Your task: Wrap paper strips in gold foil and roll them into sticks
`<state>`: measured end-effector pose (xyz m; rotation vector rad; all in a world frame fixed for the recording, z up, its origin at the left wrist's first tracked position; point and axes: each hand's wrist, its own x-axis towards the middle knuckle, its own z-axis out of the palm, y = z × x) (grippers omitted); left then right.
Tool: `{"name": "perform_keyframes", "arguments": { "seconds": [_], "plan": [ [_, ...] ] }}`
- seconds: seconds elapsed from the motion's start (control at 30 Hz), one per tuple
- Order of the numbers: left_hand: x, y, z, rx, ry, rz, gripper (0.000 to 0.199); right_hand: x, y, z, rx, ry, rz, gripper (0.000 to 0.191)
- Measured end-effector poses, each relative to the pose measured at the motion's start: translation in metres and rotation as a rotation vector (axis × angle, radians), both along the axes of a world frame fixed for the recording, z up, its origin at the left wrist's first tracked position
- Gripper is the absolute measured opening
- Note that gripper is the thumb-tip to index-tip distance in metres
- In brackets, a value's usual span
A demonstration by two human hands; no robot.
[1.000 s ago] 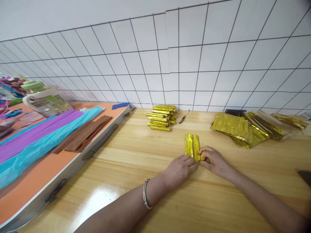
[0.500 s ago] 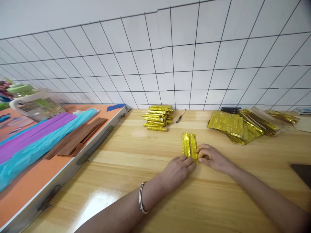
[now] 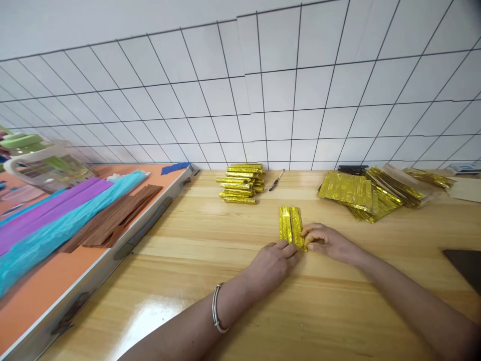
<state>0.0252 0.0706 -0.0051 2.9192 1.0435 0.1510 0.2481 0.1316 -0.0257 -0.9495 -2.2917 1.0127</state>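
Note:
A gold foil sheet (image 3: pixel 290 223) lies on the wooden table, with lengthwise creases dividing it into strips. My left hand (image 3: pixel 276 263) rests on its near end, fingers curled and pressed down over the foil. At the sheet's right edge, my right hand (image 3: pixel 326 243) pinches the foil between thumb and fingers. Farther back stands a stack of narrow folded gold strips (image 3: pixel 242 184). To the right lies a pile of flat gold foil sheets (image 3: pixel 347 193).
A pen (image 3: pixel 277 180) lies between the stack and the pile. On the left, a raised orange board (image 3: pixel 45 301) carries purple, turquoise and brown crepe paper (image 3: pixel 116 218) and a clear jug (image 3: pixel 56 163). A tiled wall (image 3: pixel 278 90) closes off the back. A dark object (image 3: pixel 464 265) sits at right.
The whole view has shifted slightly. Both hands stay at the near end and right edge of the foil sheet, with hardly any movement of the fingers.

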Motion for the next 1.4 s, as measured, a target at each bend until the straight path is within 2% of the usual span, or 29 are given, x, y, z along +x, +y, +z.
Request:
{"name": "perform_keyframes", "arguments": {
  "seconds": [0.33,0.67,0.77,0.87,1.1,1.27,1.4],
  "plan": [
    [0.002,-0.001,0.0,0.027,0.044,0.006,0.033,-0.003,-0.003,-0.003,0.066,0.036,-0.058,0.002],
    [0.003,-0.001,0.0,0.037,0.072,0.012,0.036,-0.002,-0.006,0.001,0.072,0.039,-0.04,0.007],
    [0.004,-0.002,-0.001,0.047,0.07,0.013,0.036,0.002,-0.007,0.0,0.039,0.053,-0.079,0.004],
    [0.005,-0.002,0.0,0.048,0.07,-0.002,0.034,0.007,-0.009,-0.004,0.038,0.066,-0.104,0.01],
    [0.008,-0.004,0.0,0.044,0.067,0.017,0.035,0.013,-0.013,-0.014,0.28,-0.005,-0.045,0.027],
    [0.01,-0.004,0.0,0.048,0.077,0.031,0.036,0.014,-0.021,-0.007,0.411,-0.126,0.024,0.038],
    [0.009,-0.004,0.002,0.046,0.103,0.023,0.036,0.016,-0.026,-0.003,0.526,-0.226,0.046,0.035]
  ]
}}
